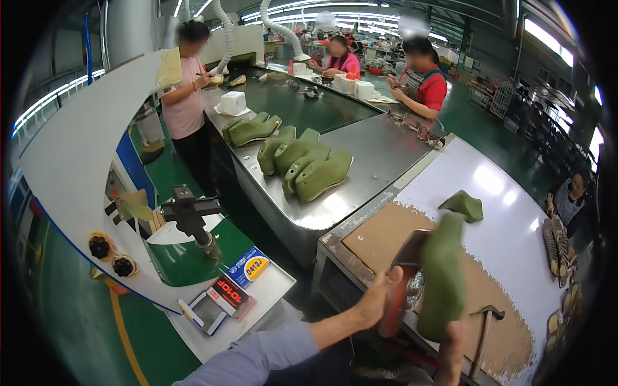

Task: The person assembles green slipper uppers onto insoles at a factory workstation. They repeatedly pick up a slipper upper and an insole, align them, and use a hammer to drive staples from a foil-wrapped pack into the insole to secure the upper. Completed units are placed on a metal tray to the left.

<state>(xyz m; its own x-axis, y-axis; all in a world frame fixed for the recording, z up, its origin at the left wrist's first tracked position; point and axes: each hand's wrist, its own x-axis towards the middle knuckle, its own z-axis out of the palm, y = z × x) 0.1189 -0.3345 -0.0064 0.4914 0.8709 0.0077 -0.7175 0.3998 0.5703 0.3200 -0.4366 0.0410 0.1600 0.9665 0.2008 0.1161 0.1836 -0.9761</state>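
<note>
My left hand (376, 302) is closed at the edge of a dark and reddish-brown shoe upper (394, 309), which is blurred by motion. Close beside it, a green shoe last (444, 280) stands on end, also smeared. My right hand (453, 350) grips the lower end of this last; most of its fingers are hidden. Whether last and upper touch, I cannot tell. Both are held over the near edge of a worn white-and-brown table (393, 231). On that table lie a hammer (484, 331), right of my right hand, and another green last (465, 206).
Several green lasts (322, 174) lie on the metal counter (360, 186) ahead. A machine with a black clamp head (190, 209) and small boxes (248, 267) stands at left. Shoes (559, 244) line the table's right side. Several people work around the counter.
</note>
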